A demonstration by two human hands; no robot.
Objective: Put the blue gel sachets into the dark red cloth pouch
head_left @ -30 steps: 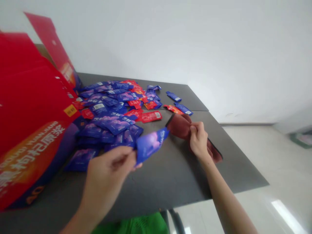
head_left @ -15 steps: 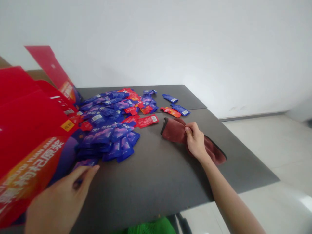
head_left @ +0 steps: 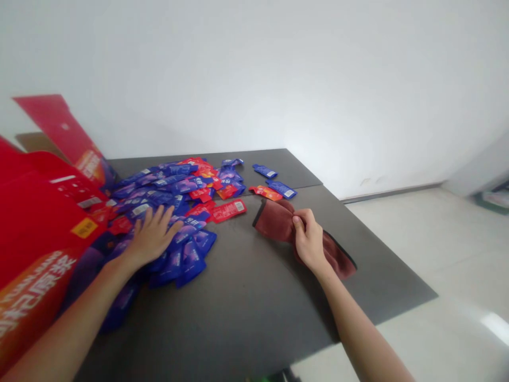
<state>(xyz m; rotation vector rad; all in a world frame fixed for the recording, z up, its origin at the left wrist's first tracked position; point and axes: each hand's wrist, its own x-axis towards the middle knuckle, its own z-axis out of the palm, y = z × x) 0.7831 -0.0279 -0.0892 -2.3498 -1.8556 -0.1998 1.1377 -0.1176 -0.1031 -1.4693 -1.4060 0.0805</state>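
My left hand (head_left: pixel 153 236) lies with fingers spread on top of a pile of blue packets (head_left: pixel 191 260), holding nothing. Red packets (head_left: pixel 228 211) are mixed into the pile and lie at its right side. Further right, my right hand (head_left: pixel 308 236) pinches the middle of a brown cloth (head_left: pixel 276 220) with dark edging, which rests bunched on the dark table (head_left: pixel 246 297). Just beyond the cloth are an orange-red packet (head_left: pixel 265 192) and a blue packet (head_left: pixel 281 189); another blue packet (head_left: pixel 264 171) lies behind them.
A large red box (head_left: pixel 32 212) with raised flaps stands at the left, against the pile. A brown cardboard piece (head_left: pixel 40 144) shows behind it. A white wall (head_left: pixel 238 74) rises behind the table; pale floor (head_left: pixel 449 244) extends to the right.
My left hand has moved forward from the near side of the pile onto its top, and its fingers have spread. My right hand still grips the cloth. The view has shifted slightly.
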